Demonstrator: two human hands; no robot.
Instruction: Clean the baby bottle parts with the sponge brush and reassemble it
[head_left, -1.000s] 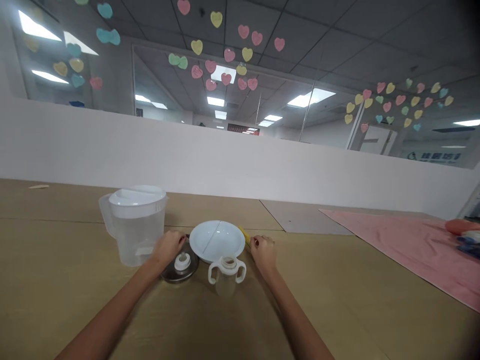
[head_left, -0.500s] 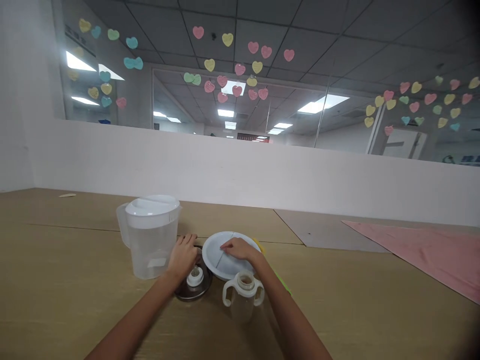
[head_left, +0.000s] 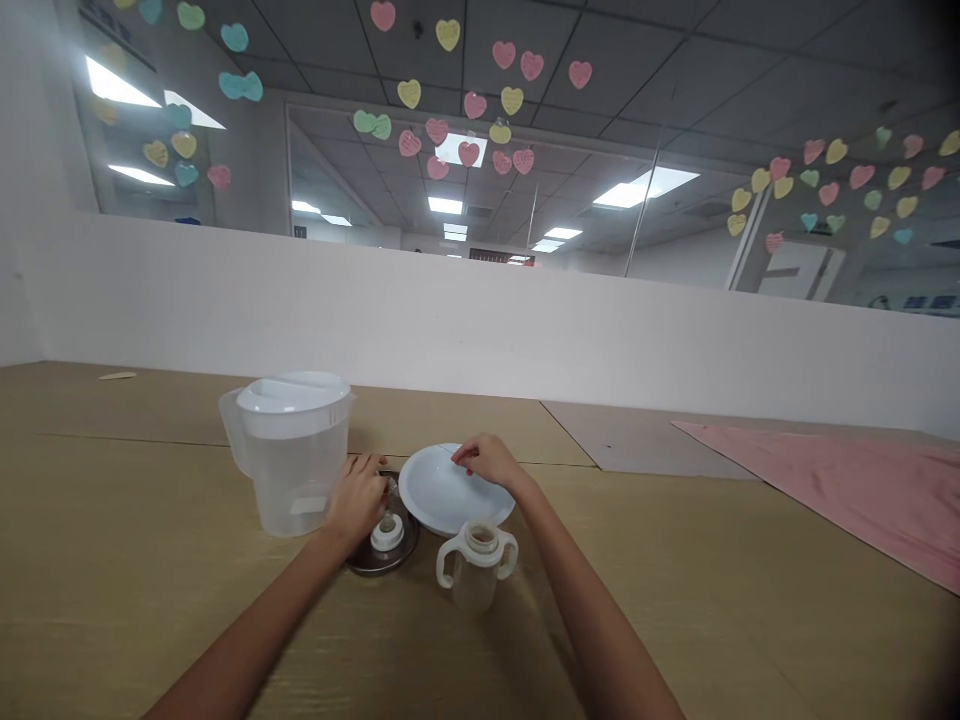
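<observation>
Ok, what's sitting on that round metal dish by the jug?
On the metal dish stands a small white bottle cap. The left hand rests over the dish's far edge and hides whatever lies beneath it.

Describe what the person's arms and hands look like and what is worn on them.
Both forearms are bare right down to the bottom edge of the picture, with no sleeves in view. The left hand and right hand wear no gloves; no watch, bracelet or ring can be made out.
</observation>
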